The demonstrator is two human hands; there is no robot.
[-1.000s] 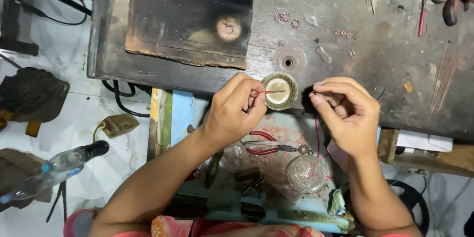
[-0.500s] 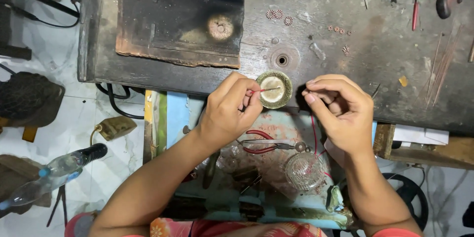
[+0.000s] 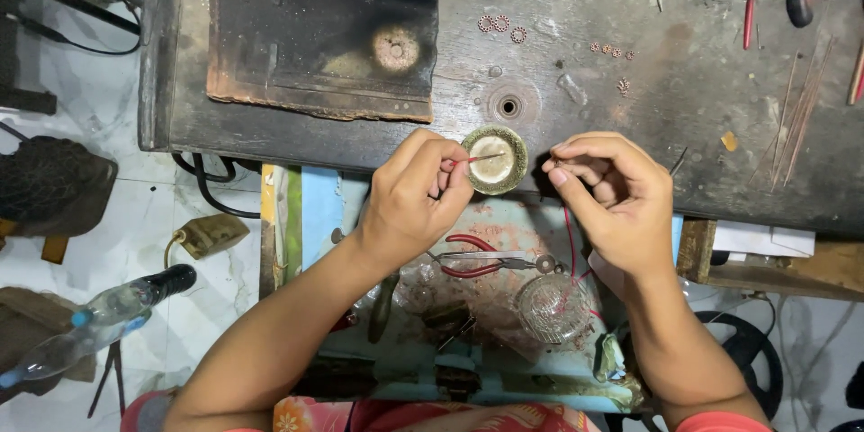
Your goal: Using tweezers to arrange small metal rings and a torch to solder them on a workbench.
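Observation:
My left hand (image 3: 416, 193) pinches a thin metal stick (image 3: 480, 158) whose tip reaches over a small round dish (image 3: 494, 160) with pale paste, set at the near edge of the dark workbench (image 3: 684, 117). To the right of the dish, my right hand (image 3: 612, 198) has its fingertips closed on a tiny piece that is too small to make out. A thin red wire (image 3: 569, 234) hangs down below that hand.
Small copper rings (image 3: 500, 24) lie scattered on the bench, beside a charred block (image 3: 315, 27) and tools at the far right (image 3: 749, 0). Below, a drawer holds red-handled pliers (image 3: 477, 261) and a glass dish (image 3: 553, 306). A plastic bottle (image 3: 99, 319) lies on the floor.
Both hands stay at the dish and barely move. The view has shifted slightly, so the bench sits a little differently in the picture.

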